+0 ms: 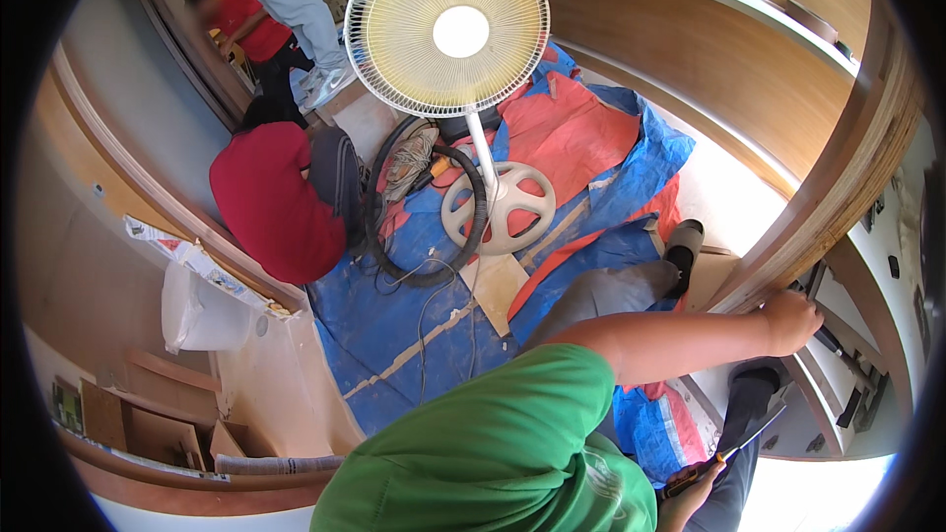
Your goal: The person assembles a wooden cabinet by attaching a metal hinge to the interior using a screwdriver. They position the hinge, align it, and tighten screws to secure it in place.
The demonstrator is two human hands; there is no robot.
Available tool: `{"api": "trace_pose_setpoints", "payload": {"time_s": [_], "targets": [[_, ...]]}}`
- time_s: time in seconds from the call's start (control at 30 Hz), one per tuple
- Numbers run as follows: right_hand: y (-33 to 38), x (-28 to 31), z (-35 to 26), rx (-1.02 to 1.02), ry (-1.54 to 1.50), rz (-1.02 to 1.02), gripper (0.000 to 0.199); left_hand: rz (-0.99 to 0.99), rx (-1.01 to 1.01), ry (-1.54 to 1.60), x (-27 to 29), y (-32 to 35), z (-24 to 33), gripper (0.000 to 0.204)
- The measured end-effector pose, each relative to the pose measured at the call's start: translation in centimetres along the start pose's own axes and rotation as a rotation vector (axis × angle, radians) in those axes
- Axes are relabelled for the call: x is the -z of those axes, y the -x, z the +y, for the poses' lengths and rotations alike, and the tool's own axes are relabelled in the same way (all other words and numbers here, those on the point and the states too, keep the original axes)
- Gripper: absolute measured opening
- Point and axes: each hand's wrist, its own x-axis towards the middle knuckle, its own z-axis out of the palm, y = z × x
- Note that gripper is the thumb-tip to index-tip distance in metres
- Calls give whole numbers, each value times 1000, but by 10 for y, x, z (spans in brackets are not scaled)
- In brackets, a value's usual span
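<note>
My left arm, in a green sleeve, reaches across to the right. My left hand (791,322) is closed at the edge of a cabinet-like wooden frame (814,382), beside dark fittings; what its fingers grip is hidden. Low in the view, over my dark-trousered leg (739,468), my right hand (690,500) is wrapped round a bladed hand tool (727,454). The tool has a black and yellow handle, and its long grey blade points up to the right. Above my left hand, a thick curved wooden edge (823,182) runs along the frame.
A white standing fan (461,32) rises from a blue and red tarp (379,360). Black hose (369,212) and cords lie by its base. A person in red (261,199) crouches at left; others are behind. A white bucket (202,310) stands near the left wall.
</note>
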Motion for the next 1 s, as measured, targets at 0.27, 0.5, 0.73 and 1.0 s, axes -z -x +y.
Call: {"api": "trace_pose_setpoints", "payload": {"time_s": [0.27, 0.5, 0.73, 1.0], "targets": [[-1, 0, 2, 70, 130, -9, 57, 36, -29, -87, -19, -7, 2, 15], [3, -4, 0, 51, 137, 3, 54, 60, -68, -199, -23, -3, 1, 14], [3, -6, -1, 49, 130, -16, 54, -3, -67, -187, -16, -2, 3, 15], [8, -8, -3, 50, 177, -50, 58, 40, -80, -193, -20, -5, 4, 16]]}}
